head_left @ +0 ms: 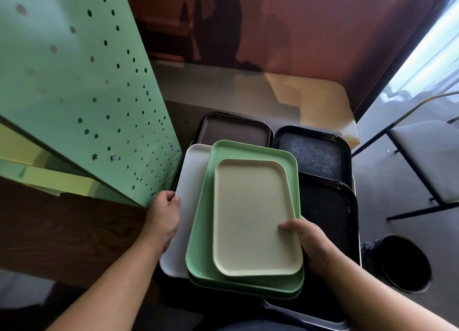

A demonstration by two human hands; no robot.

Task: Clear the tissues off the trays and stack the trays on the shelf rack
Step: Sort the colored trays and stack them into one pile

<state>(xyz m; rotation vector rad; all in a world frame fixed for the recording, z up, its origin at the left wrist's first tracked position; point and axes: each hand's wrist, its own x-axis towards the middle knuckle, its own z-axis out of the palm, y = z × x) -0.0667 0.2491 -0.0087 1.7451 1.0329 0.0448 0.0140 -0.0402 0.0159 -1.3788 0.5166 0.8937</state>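
I hold a stack of trays in front of me. A small cream tray lies on top of a green tray, which rests on a grey-white tray. My left hand grips the left edge of the grey-white tray. My right hand grips the stack's right side, thumb on the cream tray. No tissues show on these trays. Under and behind the stack lie a brown tray and two black trays.
The green perforated side panel of the shelf rack stands close on the left, with a wooden surface below it. A black round bin sits on the floor at right, a chair beyond it. A beige bench lies behind the trays.
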